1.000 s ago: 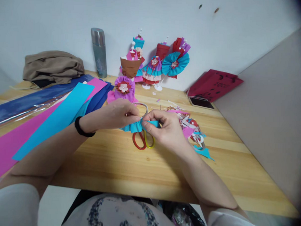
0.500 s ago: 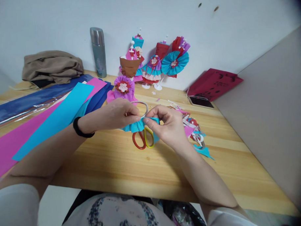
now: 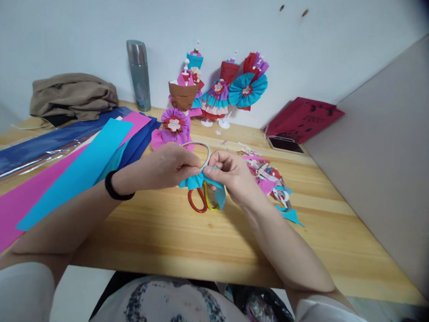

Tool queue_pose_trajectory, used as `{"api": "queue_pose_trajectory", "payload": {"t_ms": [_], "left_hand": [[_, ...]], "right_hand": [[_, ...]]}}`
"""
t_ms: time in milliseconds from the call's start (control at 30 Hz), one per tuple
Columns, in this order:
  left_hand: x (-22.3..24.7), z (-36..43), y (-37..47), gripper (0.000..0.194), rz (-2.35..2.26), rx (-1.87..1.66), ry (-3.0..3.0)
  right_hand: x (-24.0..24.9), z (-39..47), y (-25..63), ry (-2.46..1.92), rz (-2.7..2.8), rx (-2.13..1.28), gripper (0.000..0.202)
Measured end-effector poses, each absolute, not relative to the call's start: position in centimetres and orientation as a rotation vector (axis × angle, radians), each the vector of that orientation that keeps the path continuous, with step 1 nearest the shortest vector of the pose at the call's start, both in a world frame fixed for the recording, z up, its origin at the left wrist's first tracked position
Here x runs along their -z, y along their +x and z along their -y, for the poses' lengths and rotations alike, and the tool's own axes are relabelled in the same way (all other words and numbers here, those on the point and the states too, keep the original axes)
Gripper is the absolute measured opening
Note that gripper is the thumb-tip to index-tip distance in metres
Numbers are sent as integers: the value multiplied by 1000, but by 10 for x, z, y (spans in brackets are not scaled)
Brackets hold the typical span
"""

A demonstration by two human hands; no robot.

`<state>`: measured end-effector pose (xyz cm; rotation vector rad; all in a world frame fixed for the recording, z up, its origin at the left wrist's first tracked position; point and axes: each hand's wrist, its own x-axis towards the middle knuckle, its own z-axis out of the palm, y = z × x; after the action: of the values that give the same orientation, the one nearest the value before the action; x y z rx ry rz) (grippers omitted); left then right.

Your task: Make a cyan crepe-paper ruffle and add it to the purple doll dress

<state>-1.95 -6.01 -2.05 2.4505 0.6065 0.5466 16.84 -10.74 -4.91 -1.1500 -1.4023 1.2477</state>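
Between my hands is a gathered strip of turquoise crepe paper (image 3: 194, 182), its loose end hanging down on the right. My left hand (image 3: 165, 165) is closed, pinching the gathered part against a thin white ring, apparently a roll of tape (image 3: 208, 154). The thumb and forefinger of my right hand (image 3: 232, 174) pinch the same strip just beside the ring. Below the strip, scissors (image 3: 197, 201) with one red and one yellow handle loop lie on the wooden table; the paper and my hands hide their blades.
Small paper-dressed stands (image 3: 184, 96) stand along the wall. Paper scraps (image 3: 267, 178) lie to the right, near a phone (image 3: 286, 145) and a red bag (image 3: 304, 118). On the left are coloured paper sheets (image 3: 74, 170), a brown cloth (image 3: 73, 98) and a thermos (image 3: 139, 76).
My right hand has shifted slightly left and turned, folding the strip closer to my left fingers. The strip's loose end now hangs over the yellow scissor loop. My left hand stays nearly in place.
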Motion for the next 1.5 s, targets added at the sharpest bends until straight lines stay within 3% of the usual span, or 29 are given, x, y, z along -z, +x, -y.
{"api": "queue_pose_trajectory", "payload": {"t_ms": [233,667,1033,1367,1500], "left_hand": [[20,53,-22,32,-565,-490,2469],[18,54,-22,37,-633,-440,2468],[20,54,-20,35,-579,-441,2474],[20,59,-20,28,-571,-407,2548],[23,58,-20,25,-575,-406,2592]], "right_hand": [[41,104,182,-1168,1478,-1358,34],[41,111,175,-1145,1693,-880,12],[42,110,178,-1145,1697,-783,8],[43,110,181,-1120,1721,-852,20],[42,109,183,-1121,1753,-1029,11]]}}
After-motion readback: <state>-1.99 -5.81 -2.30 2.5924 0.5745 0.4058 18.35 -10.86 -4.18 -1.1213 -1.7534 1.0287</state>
